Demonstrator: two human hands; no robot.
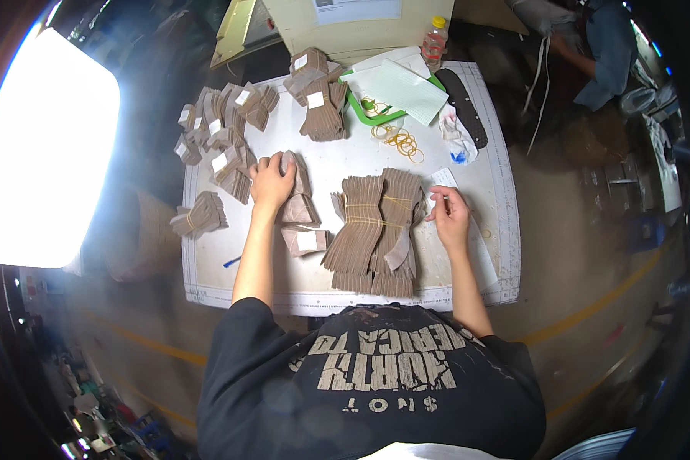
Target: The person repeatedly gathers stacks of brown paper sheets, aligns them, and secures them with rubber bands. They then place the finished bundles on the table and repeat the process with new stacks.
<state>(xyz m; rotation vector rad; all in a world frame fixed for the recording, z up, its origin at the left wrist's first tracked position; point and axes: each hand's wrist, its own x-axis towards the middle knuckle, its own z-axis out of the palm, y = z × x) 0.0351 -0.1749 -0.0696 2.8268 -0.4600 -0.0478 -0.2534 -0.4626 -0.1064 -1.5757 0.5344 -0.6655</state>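
Observation:
My left hand (271, 182) grips the far end of a bundle of brown, thin flat pieces (300, 201), its fingers bent over the side. Just below it lies a shorter brown bundle with a white label (306, 241). To the right, large stacks of brown wavy-edged pieces (363, 222) are tied with yellow rubber bands. Beside these stacks my right hand (450, 213) is held with curled fingers over a white paper strip (479, 257); anything between its fingertips is too small to make out.
Several labelled brown bundles (226, 161) lie at the left and more (323, 111) at the back. A green tray (368, 119) with papers, loose rubber bands (402, 143), a bottle (435, 42) and a blue pen (232, 262) are on the white table (207, 268). Another person (609, 54) is at the far right.

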